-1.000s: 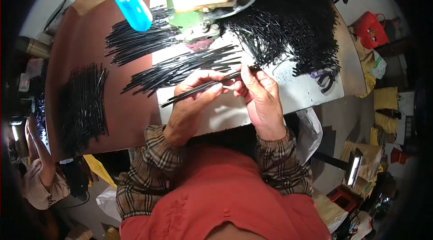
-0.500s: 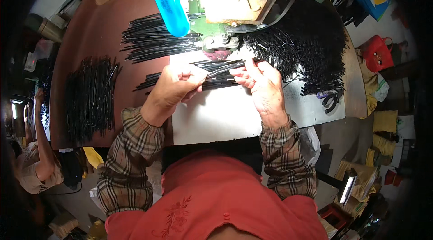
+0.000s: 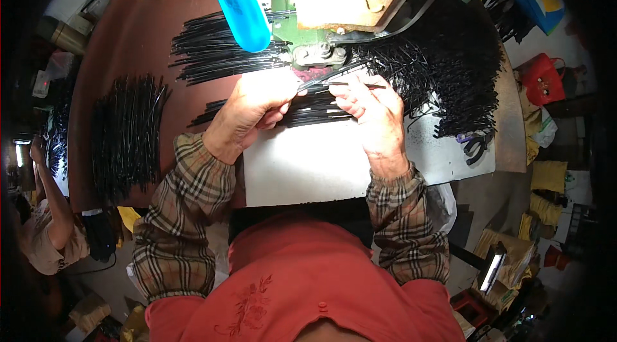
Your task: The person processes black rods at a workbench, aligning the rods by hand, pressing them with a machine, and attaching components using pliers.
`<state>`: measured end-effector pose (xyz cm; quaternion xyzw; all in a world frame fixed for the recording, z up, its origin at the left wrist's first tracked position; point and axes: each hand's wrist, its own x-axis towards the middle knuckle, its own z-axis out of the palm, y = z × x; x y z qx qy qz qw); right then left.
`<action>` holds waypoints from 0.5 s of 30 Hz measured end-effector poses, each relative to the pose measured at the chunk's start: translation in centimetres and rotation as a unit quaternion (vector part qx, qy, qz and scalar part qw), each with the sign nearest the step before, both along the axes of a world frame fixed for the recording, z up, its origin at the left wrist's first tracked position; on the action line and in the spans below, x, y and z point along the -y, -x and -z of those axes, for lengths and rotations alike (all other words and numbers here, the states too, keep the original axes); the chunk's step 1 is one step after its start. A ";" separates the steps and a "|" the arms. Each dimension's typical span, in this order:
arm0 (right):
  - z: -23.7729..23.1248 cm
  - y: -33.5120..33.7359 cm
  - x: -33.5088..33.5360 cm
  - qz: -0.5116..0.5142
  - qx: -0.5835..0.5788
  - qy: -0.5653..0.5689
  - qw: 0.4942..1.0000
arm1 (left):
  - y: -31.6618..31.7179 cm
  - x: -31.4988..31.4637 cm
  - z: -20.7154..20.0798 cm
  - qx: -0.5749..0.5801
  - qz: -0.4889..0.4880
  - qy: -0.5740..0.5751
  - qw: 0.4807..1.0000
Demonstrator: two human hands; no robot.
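Observation:
My left hand [image 3: 262, 103] is closed, thumb and forefinger pinching a thin black rod or tube close to the machine's metal foot. Slightly to the right, my right hand [image 3: 375, 114] pinches another short piece of black rod [image 3: 357, 84] between thumb and fingers, palm partly turned up. Under and between both hands lies a bundle of thin black rods [image 3: 315, 114] on a white sheet [image 3: 302, 175]. The green machine's metal foot [image 3: 319, 55] stands just beyond my fingertips. Whether the rods in my two hands touch is hard to see.
More black rods [image 3: 222, 46] lie left of the machine, and another bundle [image 3: 128, 139] sits at the far left. A big tangled heap [image 3: 463, 78] fills the right side. Dark-handled snips [image 3: 475, 146] lie near it. A blue bottle-shaped object [image 3: 239, 4] hangs over the table.
Both hands have shifted slightly away from me, nearer the machine's foot. The black rod in my right fingers now lies more level and shows across the fingertips.

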<state>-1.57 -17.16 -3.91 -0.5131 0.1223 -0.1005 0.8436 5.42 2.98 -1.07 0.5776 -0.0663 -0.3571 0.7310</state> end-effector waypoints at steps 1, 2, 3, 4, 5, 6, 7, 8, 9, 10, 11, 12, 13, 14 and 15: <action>0.2 -0.1 0.1 0.000 -0.001 -0.001 1.000 | -0.1 0.1 0.0 0.014 -0.001 -0.015 1.000; 0.5 -0.4 0.1 -0.001 0.003 -0.010 1.000 | -0.3 0.2 -0.1 0.029 -0.001 -0.031 0.999; 0.8 -0.6 0.1 -0.002 0.008 -0.019 1.000 | -0.4 0.2 -0.1 0.029 -0.002 -0.031 0.999; 1.2 -0.9 0.3 -0.002 0.008 -0.019 1.000 | -0.7 0.3 -0.1 0.047 -0.002 -0.048 0.998; 1.7 -1.2 0.5 -0.008 0.002 -0.012 1.000 | -0.9 0.3 -0.1 0.066 -0.001 -0.064 0.996; 1.8 -1.6 0.6 -0.015 -0.003 -0.005 1.000 | -1.1 0.4 -0.5 0.060 -0.002 -0.063 0.996; 1.7 -2.0 0.6 -0.016 -0.003 -0.006 1.000 | -1.5 0.5 -0.5 0.061 -0.002 -0.064 0.996; 1.5 -2.4 0.5 -0.007 0.005 -0.031 0.999 | -1.9 0.5 -0.4 0.075 -0.002 -0.045 0.996; 1.4 -2.7 0.4 0.002 0.014 -0.056 0.998 | -2.2 0.6 -0.3 0.089 -0.002 -0.026 0.996; 1.4 -3.0 0.5 0.001 0.015 -0.056 0.998 | -2.5 0.7 -0.2 0.096 -0.010 -0.041 0.994; 1.4 -3.3 0.7 -0.008 0.033 -0.068 0.997 | -2.8 0.8 -0.3 0.097 -0.011 -0.042 0.994; 1.6 -3.5 0.8 -0.016 0.050 -0.079 0.995 | -3.0 1.0 -0.3 0.115 -0.009 -0.020 0.993; 1.7 -3.7 0.9 -0.017 0.050 -0.080 0.995 | -3.3 1.1 -0.3 0.134 -0.007 0.001 0.991; 1.8 -3.9 0.9 -0.027 0.081 -0.085 0.993 | -3.7 0.8 0.0 0.143 0.006 0.027 0.989; 1.9 -4.1 1.1 -0.034 0.110 -0.089 0.989 | -3.8 1.1 0.2 0.142 0.008 0.028 0.989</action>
